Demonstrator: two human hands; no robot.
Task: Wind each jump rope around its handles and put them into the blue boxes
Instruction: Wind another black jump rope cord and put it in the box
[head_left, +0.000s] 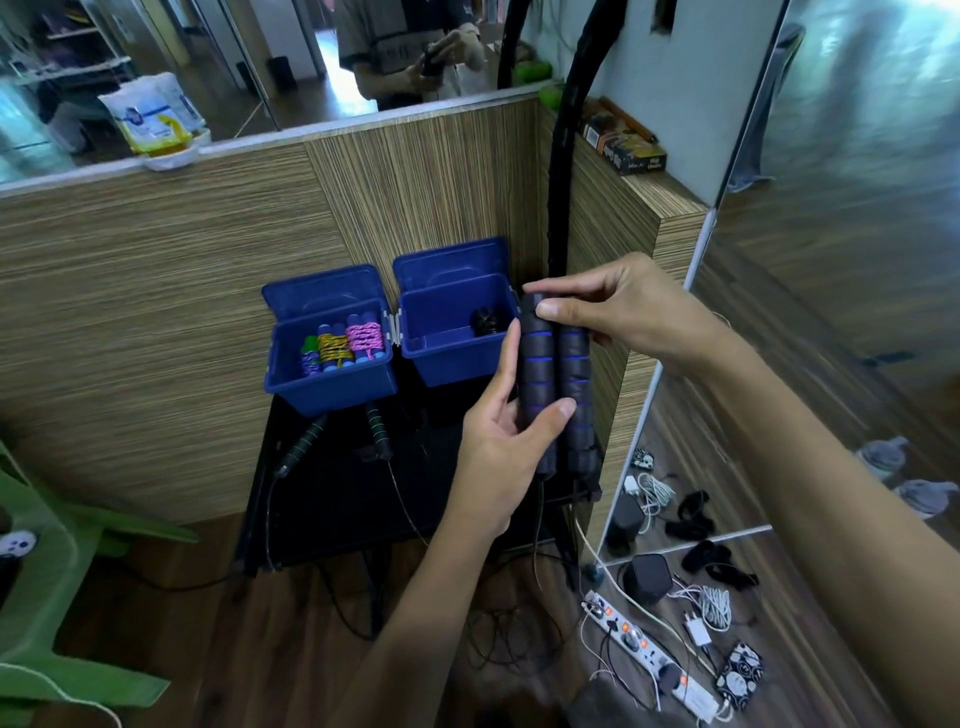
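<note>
I hold two black jump rope handles with blue rings side by side, upright, above the black table. My left hand grips their lower half, thumb across the front. My right hand pinches their top ends. Their thin rope hangs down below. The left blue box holds several wound ropes, pink, yellow and purple. The right blue box holds one black wound rope. A jump rope with black and green handles lies unwound on the table.
Both boxes stand open against a wood-grain partition, lids up. A mirror panel stands at right. On the floor lie a power strip, chargers and cables. A green plastic chair sits at left.
</note>
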